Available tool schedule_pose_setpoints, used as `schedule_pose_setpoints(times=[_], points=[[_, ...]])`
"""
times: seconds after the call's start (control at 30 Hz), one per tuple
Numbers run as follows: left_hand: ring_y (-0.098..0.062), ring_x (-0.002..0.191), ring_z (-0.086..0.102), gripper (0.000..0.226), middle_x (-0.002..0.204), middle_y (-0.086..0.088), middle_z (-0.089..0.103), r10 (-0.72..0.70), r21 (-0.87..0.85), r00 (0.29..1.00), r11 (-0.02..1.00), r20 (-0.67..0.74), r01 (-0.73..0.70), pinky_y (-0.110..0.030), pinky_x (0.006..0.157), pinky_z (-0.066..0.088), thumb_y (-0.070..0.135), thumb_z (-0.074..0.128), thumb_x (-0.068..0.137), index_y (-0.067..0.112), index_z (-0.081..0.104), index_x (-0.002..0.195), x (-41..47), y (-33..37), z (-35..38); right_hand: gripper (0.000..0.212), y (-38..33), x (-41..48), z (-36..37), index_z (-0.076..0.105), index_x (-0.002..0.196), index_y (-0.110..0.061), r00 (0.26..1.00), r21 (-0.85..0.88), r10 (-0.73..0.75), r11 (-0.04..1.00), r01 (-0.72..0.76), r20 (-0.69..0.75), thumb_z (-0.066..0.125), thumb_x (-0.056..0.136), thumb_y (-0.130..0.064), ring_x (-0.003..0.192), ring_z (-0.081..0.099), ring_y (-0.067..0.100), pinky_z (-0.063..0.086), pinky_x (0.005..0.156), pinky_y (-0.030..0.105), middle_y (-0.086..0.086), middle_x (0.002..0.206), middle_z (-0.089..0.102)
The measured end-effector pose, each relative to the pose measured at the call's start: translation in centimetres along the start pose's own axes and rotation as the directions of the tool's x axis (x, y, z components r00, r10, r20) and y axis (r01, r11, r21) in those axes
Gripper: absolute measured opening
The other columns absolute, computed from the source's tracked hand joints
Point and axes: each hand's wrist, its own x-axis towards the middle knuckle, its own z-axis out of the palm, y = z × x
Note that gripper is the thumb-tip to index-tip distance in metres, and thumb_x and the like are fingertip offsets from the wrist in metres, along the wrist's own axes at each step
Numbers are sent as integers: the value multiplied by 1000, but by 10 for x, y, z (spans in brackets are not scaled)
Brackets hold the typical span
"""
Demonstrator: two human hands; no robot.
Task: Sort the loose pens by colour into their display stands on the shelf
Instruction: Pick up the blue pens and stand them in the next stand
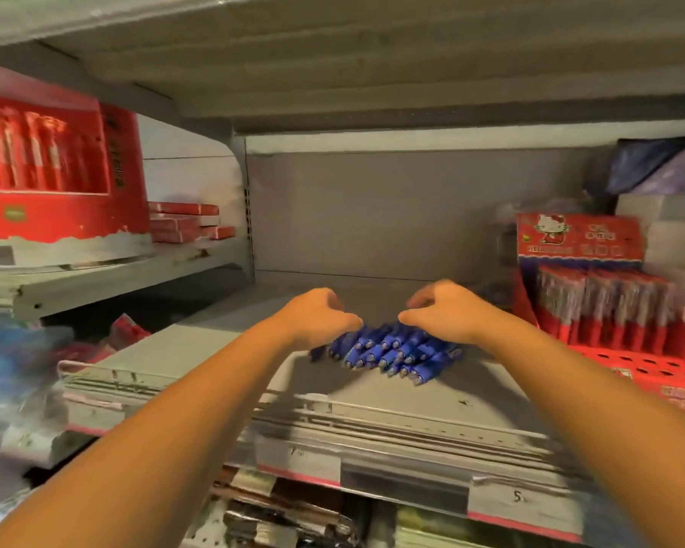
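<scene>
Grip unclear on both sides: left hand (318, 319) and right hand (447, 313) curl over the pile at frame centre, fingertips hidden. Grey shelf (416, 399) spans the middle; red display stand (649, 367) stands at right; blue pens (392, 352) lie heaped beneath the hands.

Both bare arms reach forward and converge: the left forearm (175, 421) runs in from the lower left and the right forearm (594, 409) from the lower right, elbows wide, wrists close together. The left hand (317, 318) and the right hand (441, 310) sit side by side, palms down, knuckles up, with a small gap between them. Each thumb points inward at the other, the tips nearly meeting. The fingers (422, 298) of both hands curl downward, mostly hidden behind the backs of the hands, so I cannot tell whether they grip anything.
</scene>
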Motion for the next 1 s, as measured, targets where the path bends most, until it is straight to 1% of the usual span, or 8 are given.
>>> schedule_pose_setpoints(times=[0.1, 0.23, 0.33, 0.5, 0.63, 0.7, 0.83, 1.0], points=[[-20, 68, 51, 45, 82, -6, 56, -89, 90, 993, 993, 80, 81, -31, 57, 34, 56, 66, 81, 15, 50, 74, 27, -4, 5, 40, -5, 23, -4, 69, 108, -10, 994, -125, 47, 991, -35, 96, 66, 85, -43, 96, 64, 27, 53, 88, 36, 11, 106, 69], [-32, 105, 60, 84, 126, -12, 59, -292, 201, 910, 950, 294, 240, -39, 84, 51, 80, 58, 74, 13, 55, 125, 48, -1, 6, 24, -10, 51, 0, 61, 88, -18, 939, -274, 162, 959, -78, 303, 59, 91, -42, 66, 57, 19, 49, 60, 28, 1, 77, 59], [-29, 80, 62, 81, 90, -7, 58, -336, 224, 842, 939, 423, 262, -39, 82, 53, 85, 50, 74, 12, 52, 108, 63, 3, 14, 32, -7, 60, 8, 60, 111, -21, 887, -295, 253, 945, -142, 386, 60, 91, -45, 76, 63, 18, 57, 60, 29, 1, 85, 60], [-22, 62, 57, 75, 76, -7, 60, -315, 176, 830, 949, 461, 263, -31, 68, 51, 87, 56, 67, 13, 54, 80, 80, 13, 29, 31, -3, 62, 14, 59, 119, -18, 885, -286, 260, 946, -153, 386, 60, 92, -34, 87, 67, 22, 62, 68, 33, 8, 103, 63], [-21, 69, 54, 79, 84, -5, 51, -280, 162, 837, 960, 471, 230, -33, 71, 49, 82, 61, 69, 12, 46, 102, 90, 20, 34, 18, -4, 61, 13, 62, 108, -17, 886, -281, 270, 945, -168, 378, 54, 93, -19, 78, 66, 23, 59, 63, 29, 9, 99, 65], [-21, 70, 52, 70, 84, -5, 48, -254, 153, 830, 967, 497, 204, -34, 72, 48, 76, 62, 76, 11, 47, 97, 92, 21, 33, 17, -5, 58, 12, 63, 105, -16, 879, -264, 303, 941, -213, 370, 52, 92, -17, 70, 63, 20, 55, 55, 26, 7, 93, 64], [-13, 52, 47, 40, 69, -1, 48, -132, 166, 831, 985, 541, 49, -19, 45, 38, 54, 51, 93, 21, 47, 72, 92, 29, 34, 22, -8, 57, 17, 64, 103, -10, 873, -273, 346, 926, -260, 344, 46, 93, -17, 65, 61, 21, 51, 51, 26, 9, 86, 67], [-17, 53, 51, 38, 72, -6, 50, -21, 181, 818, 978, 575, -102, -23, 47, 40, 44, 48, 97, 15, 46, 72, 92, 39, 43, 17, 3, 56, 23, 67, 94, -11, 930, -232, 271, 949, -214, 249, 51, 91, -17, 63, 58, 22, 53, 54, 31, 15, 85, 70]])
